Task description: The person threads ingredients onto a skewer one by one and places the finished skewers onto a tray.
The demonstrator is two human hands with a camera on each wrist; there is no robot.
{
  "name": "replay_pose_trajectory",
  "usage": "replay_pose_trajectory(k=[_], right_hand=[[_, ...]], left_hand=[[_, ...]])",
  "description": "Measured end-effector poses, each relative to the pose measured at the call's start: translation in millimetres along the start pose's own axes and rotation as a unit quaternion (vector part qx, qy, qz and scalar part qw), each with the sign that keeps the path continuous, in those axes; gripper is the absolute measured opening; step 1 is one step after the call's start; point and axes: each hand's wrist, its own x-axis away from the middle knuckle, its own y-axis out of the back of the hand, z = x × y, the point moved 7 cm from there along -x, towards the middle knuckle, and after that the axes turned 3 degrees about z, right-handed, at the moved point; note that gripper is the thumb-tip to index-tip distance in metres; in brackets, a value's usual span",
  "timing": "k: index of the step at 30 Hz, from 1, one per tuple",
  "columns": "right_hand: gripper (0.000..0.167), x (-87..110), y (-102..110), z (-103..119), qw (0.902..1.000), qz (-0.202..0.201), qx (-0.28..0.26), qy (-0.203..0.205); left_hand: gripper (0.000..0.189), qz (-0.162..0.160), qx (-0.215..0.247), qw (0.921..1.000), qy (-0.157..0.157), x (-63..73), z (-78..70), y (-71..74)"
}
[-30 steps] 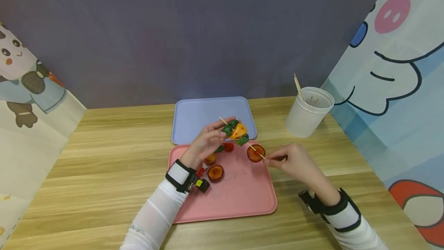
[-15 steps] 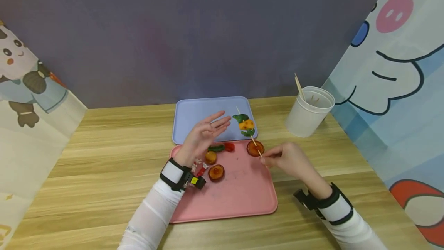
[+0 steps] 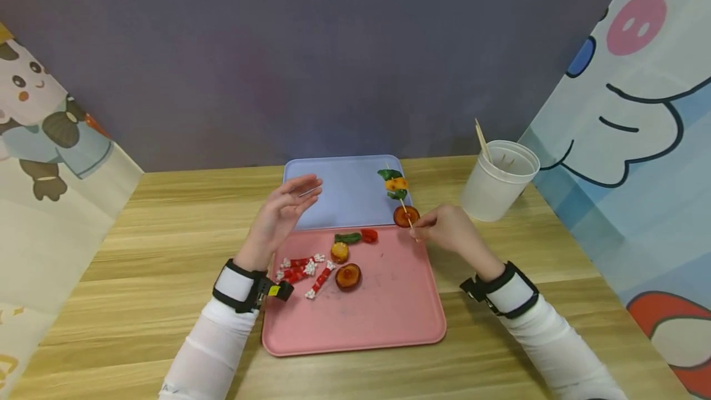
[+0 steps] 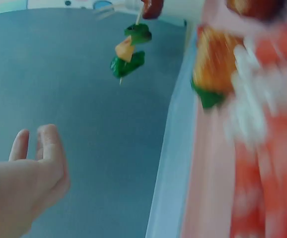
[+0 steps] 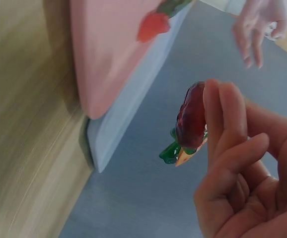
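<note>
My right hand (image 3: 452, 231) pinches the near end of a thin wooden skewer (image 3: 403, 205) at the right side of the trays. Threaded on it are a brown round slice (image 3: 406, 216) by the fingertips, then green pepper pieces (image 3: 397, 194) with a yellow piece (image 3: 396, 184) between them. In the right wrist view the slice (image 5: 190, 116) hides much of the rest. My left hand (image 3: 282, 210) is held over the left edge of the trays, fingers relaxed and holding nothing. In the left wrist view the loaded skewer (image 4: 126, 49) is apart from that hand.
On the pink tray (image 3: 383, 320) lie several red-and-white sticks (image 3: 320, 279), a brown slice (image 3: 348, 276), a yellow piece (image 3: 339, 252), and a green and red piece (image 3: 369, 236). Behind it is a blue tray (image 3: 344, 184). A white bucket (image 3: 494, 187) with skewers stands right.
My left hand has let go of the skewered food and moved left, away from it. My right hand has carried the skewer slightly away from me, over the blue tray's right side.
</note>
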Motion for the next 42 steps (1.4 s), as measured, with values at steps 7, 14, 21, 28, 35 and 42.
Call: replay_pose_trajectory(k=[7,14,21,28,35,42], right_hand=[[0.015,-33.2,-6,-3,0.9993,0.001,0.037,0.004],[0.020,-59.8,-12,-4,0.9977,0.024,0.062,-0.013],[0.020,-74.1,-16,-6,0.9969,0.033,0.063,-0.034],[0.020,-84.1,-18,-7,0.9966,0.033,0.067,-0.034],[0.020,-91.5,-23,-8,0.9959,0.041,0.072,-0.037],[0.021,-98.3,-28,-9,0.9942,0.049,0.080,-0.052]], left_hand=[[0.029,-0.059,-0.031,0.9976,-0.020,26.3,-18.9,35.6],[0.028,-0.107,-0.051,0.9929,-0.004,46.5,-28.5,62.0],[0.022,-0.169,-0.103,0.9781,0.067,68.8,-28.0,84.1],[0.022,-0.193,-0.102,0.9731,0.073,82.4,-33.9,97.0],[0.019,-0.195,-0.103,0.9721,0.080,83.7,-35.6,100.3],[0.018,-0.194,-0.114,0.9708,0.084,83.4,-35.0,102.5]])
